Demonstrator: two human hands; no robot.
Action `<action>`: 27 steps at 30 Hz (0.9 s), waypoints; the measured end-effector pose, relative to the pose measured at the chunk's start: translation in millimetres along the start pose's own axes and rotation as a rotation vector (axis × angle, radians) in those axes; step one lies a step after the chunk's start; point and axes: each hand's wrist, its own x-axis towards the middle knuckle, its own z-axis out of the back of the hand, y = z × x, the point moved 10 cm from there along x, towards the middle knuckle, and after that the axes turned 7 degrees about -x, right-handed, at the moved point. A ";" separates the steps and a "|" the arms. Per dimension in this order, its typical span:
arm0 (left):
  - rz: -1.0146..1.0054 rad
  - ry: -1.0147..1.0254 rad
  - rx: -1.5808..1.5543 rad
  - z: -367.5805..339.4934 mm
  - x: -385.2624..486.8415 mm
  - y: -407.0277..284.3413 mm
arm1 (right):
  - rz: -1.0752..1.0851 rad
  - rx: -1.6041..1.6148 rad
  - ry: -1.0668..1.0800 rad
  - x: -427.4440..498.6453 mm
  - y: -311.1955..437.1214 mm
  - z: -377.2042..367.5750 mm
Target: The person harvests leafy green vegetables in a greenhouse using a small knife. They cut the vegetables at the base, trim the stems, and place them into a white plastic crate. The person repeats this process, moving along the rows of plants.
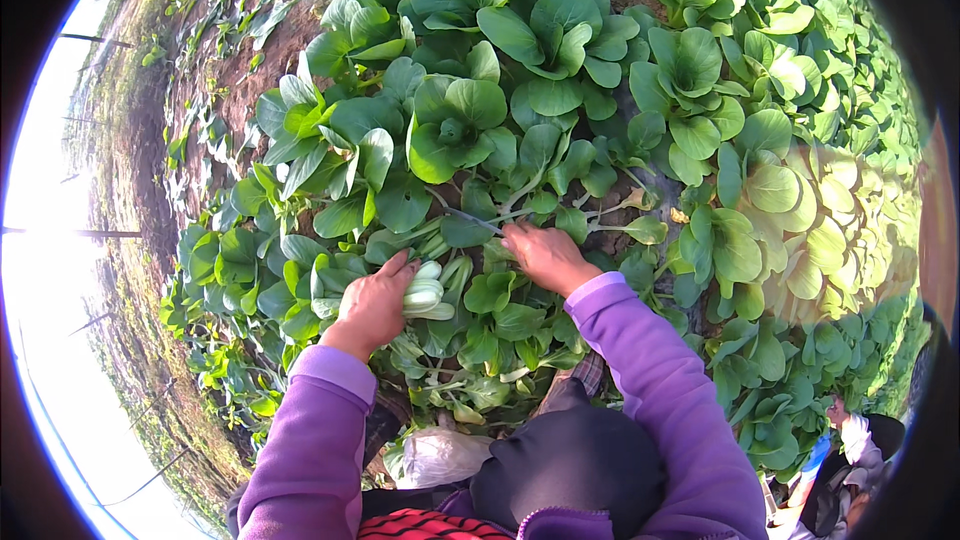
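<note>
Several cut bok choy heads with pale stems lie bunched in my left hand, their leaves towards the left. My right hand is closed around the end of a thin metal blade, probably a knife, whose handle is hidden in my fingers. The blade points up and left among the leaves, just below a large standing bok choy plant. Loose leaves and pale stalks lie around both hands.
Rows of bok choy fill the ground ahead and to the right. A whitish plastic bag lies near my body. Bare soil with sparse plants is at the upper left. Another person crouches at the lower right.
</note>
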 end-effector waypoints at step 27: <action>-0.134 -0.019 0.227 -17.6 3.5 -15.9 | -0.290 0.286 0.418 -11.7 -19.3 -41.2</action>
